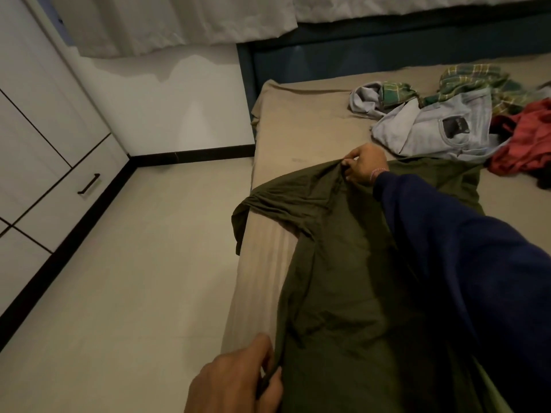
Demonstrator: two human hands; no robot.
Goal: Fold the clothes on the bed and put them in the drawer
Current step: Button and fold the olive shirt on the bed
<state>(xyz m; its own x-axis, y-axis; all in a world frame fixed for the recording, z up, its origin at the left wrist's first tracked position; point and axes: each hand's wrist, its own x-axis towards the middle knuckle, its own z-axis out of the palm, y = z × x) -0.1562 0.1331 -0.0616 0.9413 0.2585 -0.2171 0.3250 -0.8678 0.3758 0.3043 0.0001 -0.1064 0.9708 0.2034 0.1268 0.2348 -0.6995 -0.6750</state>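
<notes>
A: Where is the green shirt (343,263) right now?

B: Spread along the near edge of the bed (298,126), one sleeve hanging off the side toward the floor (134,278). The right hand (363,165) pinches a bunch of cloth at the far end, up by the shoulder or collar. The left hand (238,380) pinches the near edge, down by the hem.

A: So which way does it run?

B: Its long axis goes from the near hand away toward the headboard (372,55), roughly parallel to the bed's side. I judge the collar end is the far one, though the folds hide it.

A: How will it handle?

B: Soft, light and limp, I'd guess. It won't hold a shape, so it sags wherever it isn't held. Taking it at both ends of one side edge, as now, looks right for pulling it taut before a lengthwise fold.

A: And the rest?

B: A pile of clothes (447,114) lies farther up the bed, just beyond the shirt. The drawer (68,192) is across the floor, closed.
</notes>
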